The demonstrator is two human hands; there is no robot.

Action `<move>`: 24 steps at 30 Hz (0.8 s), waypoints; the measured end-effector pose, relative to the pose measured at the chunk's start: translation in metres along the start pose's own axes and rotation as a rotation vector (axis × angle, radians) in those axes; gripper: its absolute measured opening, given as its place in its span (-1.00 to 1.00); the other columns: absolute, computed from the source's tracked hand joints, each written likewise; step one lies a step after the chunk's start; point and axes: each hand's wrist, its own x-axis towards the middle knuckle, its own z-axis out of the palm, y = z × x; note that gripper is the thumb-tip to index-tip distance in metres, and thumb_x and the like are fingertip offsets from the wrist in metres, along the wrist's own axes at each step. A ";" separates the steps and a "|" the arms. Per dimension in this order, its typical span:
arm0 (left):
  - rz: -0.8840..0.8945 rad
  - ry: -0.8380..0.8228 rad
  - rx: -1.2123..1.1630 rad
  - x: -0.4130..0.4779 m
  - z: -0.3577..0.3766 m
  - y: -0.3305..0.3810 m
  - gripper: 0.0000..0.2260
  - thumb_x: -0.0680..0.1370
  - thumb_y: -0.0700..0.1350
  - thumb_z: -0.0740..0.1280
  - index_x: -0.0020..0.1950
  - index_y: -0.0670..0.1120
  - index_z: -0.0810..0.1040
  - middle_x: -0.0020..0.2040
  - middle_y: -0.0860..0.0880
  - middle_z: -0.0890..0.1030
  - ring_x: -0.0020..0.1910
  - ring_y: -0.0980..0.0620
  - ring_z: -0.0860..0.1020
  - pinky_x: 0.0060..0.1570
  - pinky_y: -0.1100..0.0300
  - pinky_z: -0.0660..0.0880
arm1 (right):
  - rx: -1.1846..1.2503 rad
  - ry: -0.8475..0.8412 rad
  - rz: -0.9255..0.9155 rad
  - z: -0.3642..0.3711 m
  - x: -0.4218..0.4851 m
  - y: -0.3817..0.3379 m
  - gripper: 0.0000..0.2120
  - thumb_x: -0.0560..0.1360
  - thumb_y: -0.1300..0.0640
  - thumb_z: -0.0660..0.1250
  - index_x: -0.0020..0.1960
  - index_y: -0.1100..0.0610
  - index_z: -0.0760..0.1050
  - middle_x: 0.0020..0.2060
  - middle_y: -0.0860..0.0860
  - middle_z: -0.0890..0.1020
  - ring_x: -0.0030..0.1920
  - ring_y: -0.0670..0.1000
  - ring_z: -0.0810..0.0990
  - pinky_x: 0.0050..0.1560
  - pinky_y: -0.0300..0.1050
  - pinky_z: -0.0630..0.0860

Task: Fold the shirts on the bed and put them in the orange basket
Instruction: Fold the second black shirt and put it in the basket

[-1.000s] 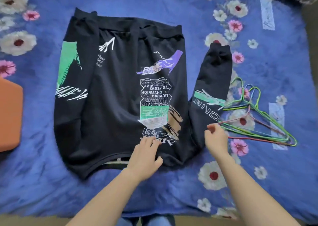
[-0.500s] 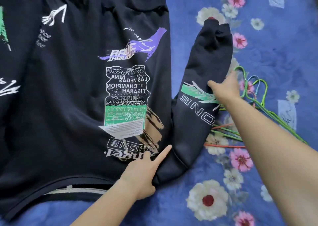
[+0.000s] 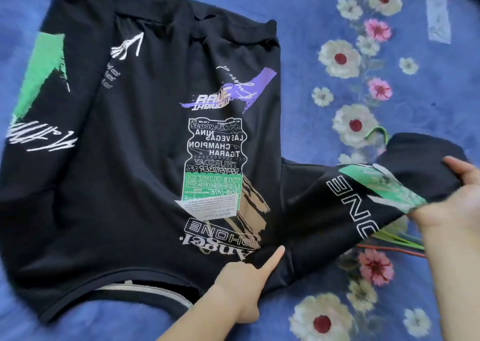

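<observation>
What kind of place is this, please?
Probably a bedroom: a black printed shirt lies spread on a blue flowered bedspread, with wire hangers partly under its sleeve.

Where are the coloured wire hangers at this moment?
The hangers lie at the right of the head view on the blue bedspread, mostly hidden under the black sleeve that the right hand holds.

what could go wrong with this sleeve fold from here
1. The sleeve, gripped by the right hand, is lifted right over the wire hangers. A hook could snag the fabric or get dragged along as it swings across.
2. The left hand pins the black shirt mostly with one fingertip at the shoulder. A firm pull might shift the body and skew the fold.
</observation>
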 end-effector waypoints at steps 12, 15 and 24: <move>0.047 0.044 -0.048 -0.004 0.004 -0.014 -0.36 0.46 -0.21 0.28 0.48 0.08 0.14 0.14 -0.22 0.52 0.10 -0.26 0.51 0.02 0.01 0.41 | -1.356 -0.859 0.061 0.137 -0.042 0.167 -0.53 0.50 0.10 0.35 0.40 0.01 0.41 -0.09 -0.09 0.63 -0.27 -0.20 0.51 -0.09 -0.26 0.41; 0.075 0.035 -0.038 -0.008 0.012 -0.016 -0.35 0.49 -0.18 0.27 0.49 0.18 0.09 0.17 -0.24 0.43 0.04 -0.28 0.51 -0.13 0.05 0.31 | -1.463 -0.585 -0.043 0.089 -0.042 0.174 -0.72 0.49 0.15 0.29 0.19 0.02 0.56 -0.25 -0.12 0.60 -0.23 -0.09 0.53 -0.06 -0.16 0.42; -0.277 1.012 -0.369 -0.081 0.018 -0.096 -0.63 0.39 -0.13 0.22 0.16 0.00 0.57 0.11 0.03 0.48 0.07 0.00 0.42 0.04 -0.04 0.49 | -1.889 -0.286 -0.161 -0.029 -0.104 0.187 -0.43 0.27 -0.14 0.52 0.10 0.08 0.33 -0.03 -0.03 0.40 0.01 0.01 0.41 -0.04 0.00 0.41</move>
